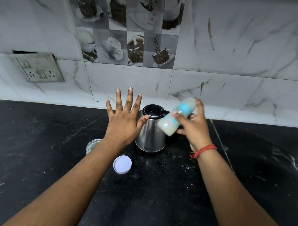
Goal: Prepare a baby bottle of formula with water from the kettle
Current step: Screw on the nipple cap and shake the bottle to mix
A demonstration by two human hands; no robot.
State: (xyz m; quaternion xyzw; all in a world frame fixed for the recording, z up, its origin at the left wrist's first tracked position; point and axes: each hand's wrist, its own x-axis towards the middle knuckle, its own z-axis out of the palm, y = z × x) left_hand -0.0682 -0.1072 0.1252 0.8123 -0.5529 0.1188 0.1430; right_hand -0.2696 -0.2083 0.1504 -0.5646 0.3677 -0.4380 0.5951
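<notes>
While your right hand point(194, 128) grips the tilted, blurred bottle point(176, 116) over the kettle point(150, 136), your left hand point(125, 118) hovers, fingers spread.

Dim, even light; baby bottle point(175, 117) motion-blurred, kettle point(151, 130) faintly glaring, wide-angle edges bowed

Black speckled tabletop point(156, 201)
It carries a steel kettle point(151, 134), a white lid point(122, 164) (lying flat) and a small jar point(92, 145).
</notes>
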